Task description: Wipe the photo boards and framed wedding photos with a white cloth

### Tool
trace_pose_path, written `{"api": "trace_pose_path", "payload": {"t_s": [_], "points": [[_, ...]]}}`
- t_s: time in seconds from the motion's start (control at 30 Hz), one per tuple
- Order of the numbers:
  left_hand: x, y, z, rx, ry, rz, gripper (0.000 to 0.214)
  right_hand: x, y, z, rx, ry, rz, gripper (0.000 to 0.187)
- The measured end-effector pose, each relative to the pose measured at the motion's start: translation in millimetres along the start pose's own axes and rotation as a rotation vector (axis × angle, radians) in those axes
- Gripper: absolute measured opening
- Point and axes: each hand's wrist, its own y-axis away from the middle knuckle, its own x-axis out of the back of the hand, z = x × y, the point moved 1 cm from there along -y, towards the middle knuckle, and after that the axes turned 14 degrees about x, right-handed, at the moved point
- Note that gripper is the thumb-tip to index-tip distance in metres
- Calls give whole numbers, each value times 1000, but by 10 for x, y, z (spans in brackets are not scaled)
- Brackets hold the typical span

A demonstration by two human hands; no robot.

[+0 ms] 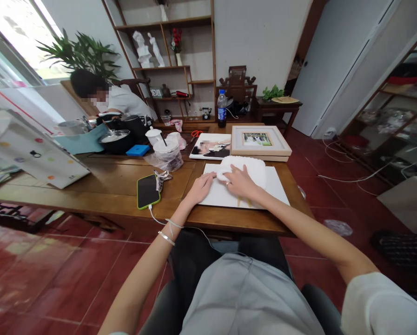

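On the wooden table in front of me lies a white board (278, 190). A thick, fluffy white pad, like cotton wadding (255, 170), covers much of its upper part. My right hand (242, 181) presses on the left part of the pad with its fingers spread, a ring on one finger. Flat at the board's left edge rests my left hand (200, 187), fingertips stretched toward the pad's left end. Small yellowish marks show on the board below the pad. What lies under the pad is hidden.
Behind the board are a photo print (211, 145), a framed picture (257, 139) and a cola bottle (221, 109). Left of me lie a charging phone (148, 190), a bagged cup (164, 153) and a blue box (137, 150). Another person (129, 101) sits across the table.
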Motion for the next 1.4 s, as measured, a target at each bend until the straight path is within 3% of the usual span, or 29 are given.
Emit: {"api": "trace_pose_path", "payload": {"t_s": [0.2, 0.3, 0.37, 0.57, 0.8, 0.93, 1.17, 1.27, 1.4], "points": [[-8, 18, 4, 79, 74, 22, 42, 168, 466, -394, 354, -95, -106, 32], [7, 43, 53, 40, 73, 16, 40, 285, 659, -456, 567, -199, -142, 28], [19, 55, 86, -17, 43, 12, 37, 340, 723, -415, 609, -266, -149, 27], [13, 54, 90, -97, -35, -13, 29, 417, 729, -34, 303, -397, -209, 29], [-11, 38, 26, -81, -38, -12, 28, 266, 491, 435, 19, -431, 74, 44], [-6, 33, 31, -84, -35, -4, 28, 221, 100, 502, 19, -494, 150, 42], [10, 30, 32, -73, -79, 11, 25, 210, -541, 195, 171, -451, 26, 36], [11, 31, 24, -70, -81, 9, 25, 210, -534, 157, 145, -404, 40, 35], [4, 33, 27, -82, -44, 1, 27, 237, -224, 320, 46, -369, 71, 36]]}}
